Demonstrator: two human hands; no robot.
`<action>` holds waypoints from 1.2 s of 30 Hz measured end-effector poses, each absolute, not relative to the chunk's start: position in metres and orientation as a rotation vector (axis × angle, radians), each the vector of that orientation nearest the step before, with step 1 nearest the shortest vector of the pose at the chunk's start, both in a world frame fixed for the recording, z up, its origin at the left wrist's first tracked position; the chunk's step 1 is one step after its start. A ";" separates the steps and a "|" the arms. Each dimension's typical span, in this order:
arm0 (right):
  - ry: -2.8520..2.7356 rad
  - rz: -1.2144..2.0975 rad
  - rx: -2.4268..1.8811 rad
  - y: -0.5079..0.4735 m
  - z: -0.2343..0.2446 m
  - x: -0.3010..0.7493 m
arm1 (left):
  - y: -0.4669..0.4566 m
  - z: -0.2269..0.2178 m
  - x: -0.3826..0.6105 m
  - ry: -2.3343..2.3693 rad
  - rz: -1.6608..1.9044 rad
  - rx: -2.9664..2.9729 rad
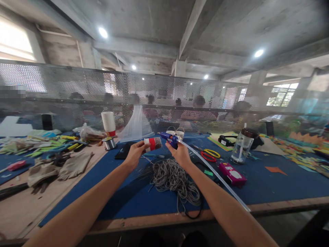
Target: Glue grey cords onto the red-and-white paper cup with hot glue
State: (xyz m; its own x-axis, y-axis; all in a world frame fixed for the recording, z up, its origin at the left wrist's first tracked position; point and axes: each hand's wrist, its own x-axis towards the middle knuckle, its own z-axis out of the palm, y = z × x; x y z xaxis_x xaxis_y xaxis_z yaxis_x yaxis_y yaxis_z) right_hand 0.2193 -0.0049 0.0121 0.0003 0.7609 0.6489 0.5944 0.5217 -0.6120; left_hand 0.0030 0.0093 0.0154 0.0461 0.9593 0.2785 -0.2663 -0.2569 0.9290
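Note:
My left hand [136,153] is closed around a paper cup [153,144] with a red band, tipped on its side, its far end wrapped in grey cord. In my right hand [180,151] is a blue hot glue gun [169,138], its nozzle pointing left, just above the cup. A long clear glue stick [216,175] runs from the gun's back down to the right. Beneath both hands a tangled heap of grey cord [172,178] lies on the blue mat [118,202]. Whether the nozzle touches the cup I cannot tell.
Red and yellow scissors [209,155], a magenta box [232,174] and a glass jar [241,149] stand right. On the left are grey gloves [74,165], a cord spool [109,143] and stacked paper cups [108,122]. A perforated metal screen [92,89] rises behind, with people beyond.

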 end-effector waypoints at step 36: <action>-1.964 -0.232 -1.444 -0.019 0.016 0.212 | 0.015 0.013 -0.001 0.821 1.502 1.252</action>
